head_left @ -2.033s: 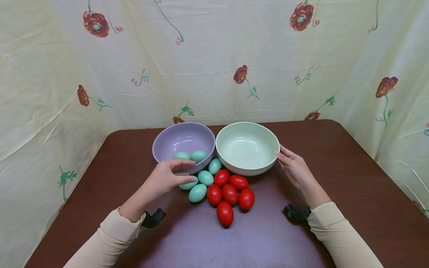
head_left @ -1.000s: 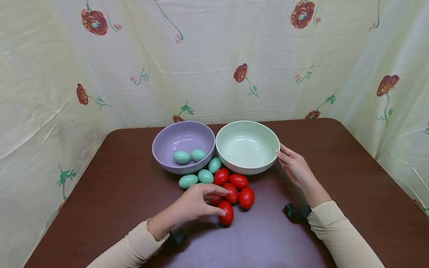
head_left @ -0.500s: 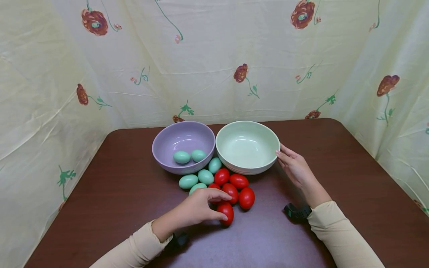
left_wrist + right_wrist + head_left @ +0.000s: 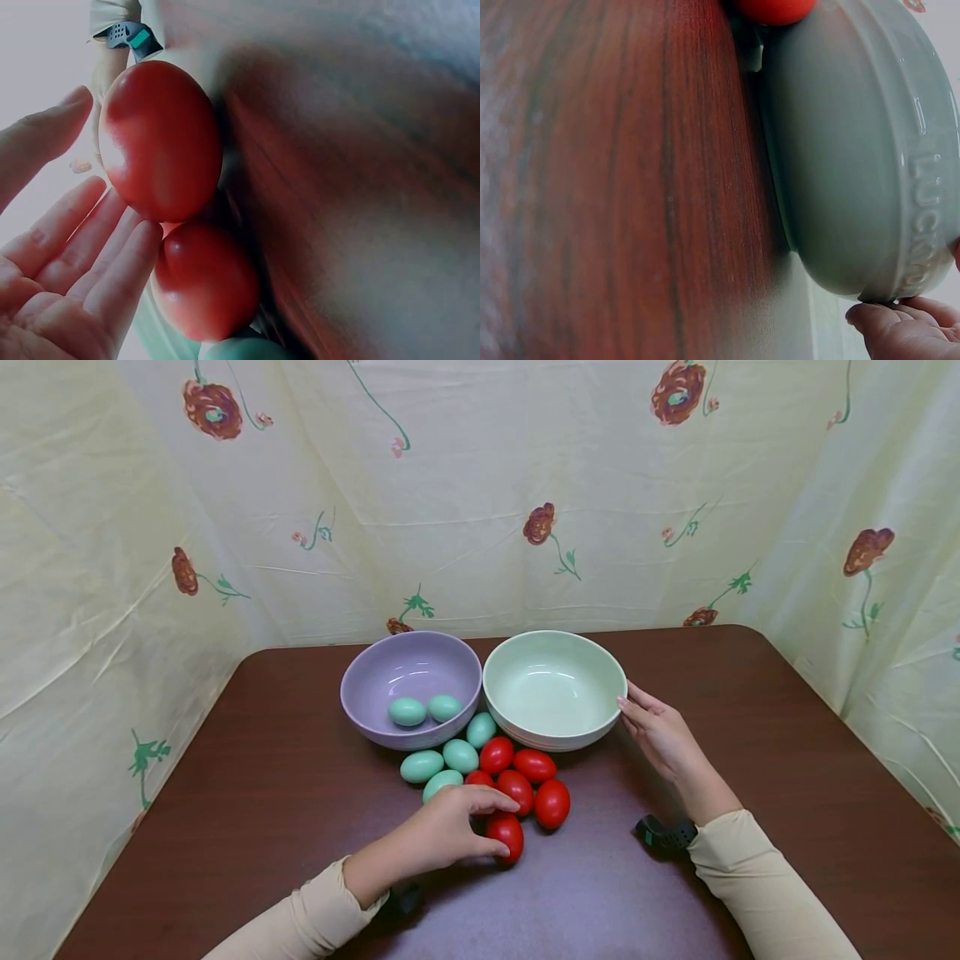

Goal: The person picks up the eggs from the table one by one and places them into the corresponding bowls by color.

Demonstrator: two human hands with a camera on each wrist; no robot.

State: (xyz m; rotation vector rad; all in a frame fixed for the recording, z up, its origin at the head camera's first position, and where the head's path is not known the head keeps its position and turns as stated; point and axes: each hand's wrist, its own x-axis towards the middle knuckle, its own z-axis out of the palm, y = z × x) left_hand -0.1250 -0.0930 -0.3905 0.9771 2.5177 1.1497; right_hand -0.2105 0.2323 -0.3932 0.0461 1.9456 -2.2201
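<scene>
My left hand [image 4: 457, 831] reaches over the nearest red egg [image 4: 506, 837], thumb and fingers spread on either side of it. In the left wrist view the thumb [image 4: 64, 120] stands slightly apart from that egg, while the fingertips come right at its lower edge. At the right side of the pale green bowl [image 4: 555, 727], my right hand [image 4: 663, 735] holds the rim, thumb tip at the lip and fingers against the outer wall. The right wrist view shows fingertips [image 4: 866, 315] at the bowl's side, below raised lettering.
A purple bowl [image 4: 352, 693] stands left of the green one, with two mint-green eggs [image 4: 407, 712] inside. Several more mint-green eggs [image 4: 422, 767] and red eggs [image 4: 552, 804] lie clustered in front of the bowls on the brown table [image 4: 300, 760]. A floral curtain [image 4: 465, 527] hangs behind.
My left hand has moved from the mint-green eggs by the purple bowl rightward and nearer, to the nearest red egg, then barely shifted. The right hand stays at the green bowl.
</scene>
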